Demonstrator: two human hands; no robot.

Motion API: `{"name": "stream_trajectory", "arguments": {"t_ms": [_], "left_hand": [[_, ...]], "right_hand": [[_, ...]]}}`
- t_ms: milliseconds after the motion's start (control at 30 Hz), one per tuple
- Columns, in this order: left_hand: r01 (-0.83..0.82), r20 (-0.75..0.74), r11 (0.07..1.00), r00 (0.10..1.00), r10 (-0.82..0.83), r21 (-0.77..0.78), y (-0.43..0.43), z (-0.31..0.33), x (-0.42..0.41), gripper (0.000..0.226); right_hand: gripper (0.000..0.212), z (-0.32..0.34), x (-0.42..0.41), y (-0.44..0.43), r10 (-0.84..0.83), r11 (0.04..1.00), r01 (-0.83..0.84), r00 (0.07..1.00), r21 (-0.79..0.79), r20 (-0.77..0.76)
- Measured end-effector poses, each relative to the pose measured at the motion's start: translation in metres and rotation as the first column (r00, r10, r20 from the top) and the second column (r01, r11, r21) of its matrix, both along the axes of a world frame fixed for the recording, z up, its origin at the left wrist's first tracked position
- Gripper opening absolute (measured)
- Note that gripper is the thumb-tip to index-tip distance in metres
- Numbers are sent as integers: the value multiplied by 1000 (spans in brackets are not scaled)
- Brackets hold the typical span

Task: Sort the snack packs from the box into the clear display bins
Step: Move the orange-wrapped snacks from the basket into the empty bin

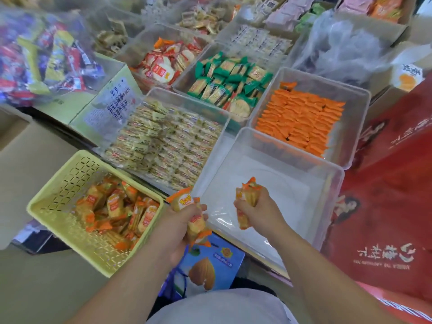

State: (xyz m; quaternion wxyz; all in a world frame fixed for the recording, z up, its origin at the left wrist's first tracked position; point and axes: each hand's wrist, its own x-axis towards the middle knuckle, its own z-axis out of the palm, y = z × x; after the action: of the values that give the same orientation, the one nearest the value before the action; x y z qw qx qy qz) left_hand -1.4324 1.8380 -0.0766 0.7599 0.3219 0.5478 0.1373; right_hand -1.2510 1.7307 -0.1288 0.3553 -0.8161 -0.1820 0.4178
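The left hand (180,223) and right hand (259,211) each fist a bunch of crinkly orange-and-cream snack packs (182,201). More lie heaped in the perforated yellow basket (58,183) at nine o'clock. The right hand hovers over the smooth clear bin (289,183), bare floor open toward one o'clock

One wide-angle camera sits on the person's head, facing forward and steeply down. It is close above the left hand (184,220) and right hand (259,206), while the clear bins (292,149) stretch away ahead of it.
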Motion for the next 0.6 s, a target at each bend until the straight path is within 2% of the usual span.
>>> {"name": "stream_trajectory", "arguments": {"t_ms": [100,200,300,367,467,533,600], "left_hand": [[-15,-35,1000,999,16,24,6,-10,-11,34],[92,-70,995,993,-90,34,8,-12,-19,49],[106,-61,994,993,-104,38,9,-15,-22,30],[107,-53,993,993,-104,57,10,-18,-21,21],[158,-48,984,987,-154,87,11,-16,-20,17],[173,-46,981,985,-169,92,13,-14,-21,19],[167,-53,982,985,-163,86,15,-15,-22,18]], "right_hand": [[74,-25,11,7,221,963,-185,959,-197,179],[79,-44,1,28,413,897,-332,867,-294,281],[74,-60,-13,45,605,782,-477,737,-402,303],[78,-69,-15,47,632,756,-508,730,-413,259],[99,-76,-8,41,635,746,-515,741,-422,218],[90,-78,-2,34,661,730,-541,716,-418,227],[74,-79,3,27,643,752,-551,733,-363,222]]}}
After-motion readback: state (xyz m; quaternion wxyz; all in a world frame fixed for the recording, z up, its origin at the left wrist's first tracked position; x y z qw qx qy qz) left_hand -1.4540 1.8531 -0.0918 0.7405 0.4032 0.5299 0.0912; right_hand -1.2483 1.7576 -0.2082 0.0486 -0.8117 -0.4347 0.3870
